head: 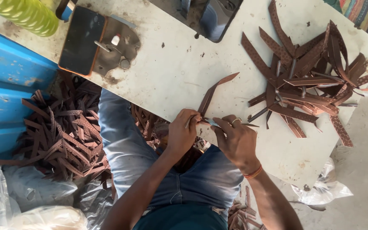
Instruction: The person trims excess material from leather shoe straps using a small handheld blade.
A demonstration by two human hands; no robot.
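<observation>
My left hand pinches the near end of a folded brown leather strap that lies on the white worktable and points away from me. My right hand, with a ring and an orange wrist thread, holds a thin metal tool against the strap's near end, right beside my left fingers. Both hands meet at the table's near edge, above my lap in blue jeans.
A heap of brown perforated straps lies on the table's right side. A dark phone and a metal plate with small parts sit at the far left. More straps are piled on the floor left, beside plastic bags.
</observation>
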